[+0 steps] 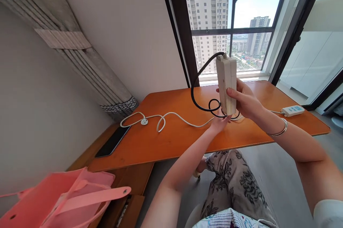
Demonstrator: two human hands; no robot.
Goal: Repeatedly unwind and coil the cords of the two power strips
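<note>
An off-white power strip (226, 85), seen nearly edge-on, is held upright above the table. My right hand (245, 99) is closed round its right side, thumb pressed on the near face. At its lower end is my left hand (222, 122), its fingers mostly hidden behind the strip and the cable. A black cable (193, 94) leaves the strip's top, bends down on the left and coils by my left hand.
A wooden table (171, 145) carries a loose white cord (182, 120) with a plug (144, 121), a black tablet-like device (114, 141) and, at right, another white power strip (293, 110). A pink bag (88, 181) stands at lower left. Behind are a window (233, 31) and curtain (88, 63).
</note>
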